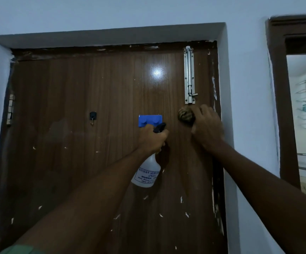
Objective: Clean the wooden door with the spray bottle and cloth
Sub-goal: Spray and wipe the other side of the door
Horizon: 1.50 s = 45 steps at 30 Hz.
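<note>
Left grip [151,139] clasps spray bottle [145,173]; right grip [206,125] bunches cloth [185,116] on door [75,107] below bolt [189,76].

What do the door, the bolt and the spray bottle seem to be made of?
Door: wood or wood-look laminate, glossy; grain lines and a bright light glare. Bolt: silvery metal, shiny. Spray bottle: translucent whitish plastic with blue print, black nozzle, held by the left hand.
</note>
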### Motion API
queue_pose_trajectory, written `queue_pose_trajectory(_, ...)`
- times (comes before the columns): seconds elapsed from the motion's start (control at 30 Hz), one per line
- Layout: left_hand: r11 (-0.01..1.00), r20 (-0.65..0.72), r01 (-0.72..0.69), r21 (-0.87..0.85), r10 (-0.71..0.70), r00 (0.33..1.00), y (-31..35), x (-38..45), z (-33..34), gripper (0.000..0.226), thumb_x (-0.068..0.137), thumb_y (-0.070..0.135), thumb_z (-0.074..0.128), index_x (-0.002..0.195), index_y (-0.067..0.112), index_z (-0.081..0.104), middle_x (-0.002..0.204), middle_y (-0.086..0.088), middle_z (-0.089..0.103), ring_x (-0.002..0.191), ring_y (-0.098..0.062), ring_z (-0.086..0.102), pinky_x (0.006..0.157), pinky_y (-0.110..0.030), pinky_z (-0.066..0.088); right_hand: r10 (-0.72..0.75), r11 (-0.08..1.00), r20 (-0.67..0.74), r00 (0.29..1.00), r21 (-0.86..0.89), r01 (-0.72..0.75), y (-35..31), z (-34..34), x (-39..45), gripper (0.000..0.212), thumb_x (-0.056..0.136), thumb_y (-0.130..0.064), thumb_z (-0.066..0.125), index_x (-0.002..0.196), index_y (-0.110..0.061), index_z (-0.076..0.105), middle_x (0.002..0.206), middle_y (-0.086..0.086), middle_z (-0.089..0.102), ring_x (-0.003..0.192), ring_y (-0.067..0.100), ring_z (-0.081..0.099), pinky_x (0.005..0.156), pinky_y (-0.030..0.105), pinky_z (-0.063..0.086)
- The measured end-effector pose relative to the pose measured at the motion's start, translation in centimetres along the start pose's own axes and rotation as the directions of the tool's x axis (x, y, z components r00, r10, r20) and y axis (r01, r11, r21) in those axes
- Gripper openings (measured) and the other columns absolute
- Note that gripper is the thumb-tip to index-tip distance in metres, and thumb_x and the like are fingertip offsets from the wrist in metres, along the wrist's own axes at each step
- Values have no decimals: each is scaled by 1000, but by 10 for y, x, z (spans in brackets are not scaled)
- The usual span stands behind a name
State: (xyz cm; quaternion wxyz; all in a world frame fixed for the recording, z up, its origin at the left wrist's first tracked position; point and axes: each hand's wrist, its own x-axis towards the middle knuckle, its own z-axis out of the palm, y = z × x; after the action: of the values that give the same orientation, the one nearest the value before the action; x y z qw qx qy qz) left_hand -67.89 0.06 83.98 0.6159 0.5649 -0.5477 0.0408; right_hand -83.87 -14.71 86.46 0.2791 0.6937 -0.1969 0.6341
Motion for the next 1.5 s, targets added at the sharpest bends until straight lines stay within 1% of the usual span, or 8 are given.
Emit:
queue_pose_trajectory(0.1,1000,-42,14,-4,-15,999,13,9,10,27,102,16,65,103,-11,65,76,-19,65,38,-7,52,37,-19,41,60,998,-24,998,24,-60,-8,2,1,46,85,-10,66,131,-10,58,108,15,63,88,30,59,74,37,50)
queue_pose_trajectory(0.23,1000,-53,-11,7,12,999,13,13,16,28,101,20,68,101,-8,68,81,-26,71,42,-15,56,38,-22,43,-169,983,-5,986,74,169,-17,5,-32,45,83,-11,75,126,-7,65,105,17,65,85,31,62,70,38,52)
queue_pose_trajectory(0.5,1000,-145,-9,11,11,989,4,-1,-26,26,100,15,65,94,-9,70,73,-28,69,38,-13,53,37,-23,42,-133,983,0,991,129,132,-53,19,34,38,78,-4,70,117,-9,70,93,11,61,79,28,57,61,32,42)
queue_pose_trajectory(0.77,997,-247,35,70,-16,969,-16,-5,-114,35,101,15,65,84,-15,68,69,-24,66,32,-10,47,34,-20,35,-228,964,234,945,188,186,-136,36,87,56,75,-8,82,129,-20,71,106,9,63,101,31,57,73,39,47)
queue_pose_trajectory(0.97,990,-239,1,138,33,970,-43,-10,-181,34,100,13,63,75,-10,67,63,-20,66,32,-10,49,35,-20,37,-144,984,114,983,119,131,-202,63,59,50,67,-9,85,115,-15,74,100,8,66,94,30,61,79,41,47)
queue_pose_trajectory(1.17,993,-147,-22,113,38,988,-84,-9,-240,38,96,31,64,83,-5,69,69,-25,68,45,-24,57,47,-32,46,-570,821,172,803,143,552,-267,93,-12,54,77,-30,84,126,-13,66,113,11,66,96,26,63,77,38,53)
queue_pose_trajectory(1.37,992,-114,-68,107,80,990,-96,-12,-278,31,103,19,66,88,-8,71,70,-26,70,35,-12,51,35,-22,40,-249,961,83,965,145,236,-315,102,36,33,80,-18,76,110,-7,65,95,11,62,72,26,62,57,29,40)
queue_pose_trajectory(1.5,996,-102,-31,85,39,994,-105,-9,-298,31,101,17,65,85,-9,70,66,-20,68,34,-12,50,36,-22,38,25,969,15,1000,246,-28,-339,106,41,21,91,-14,62,112,-9,61,101,6,60,75,15,54,62,25,39)
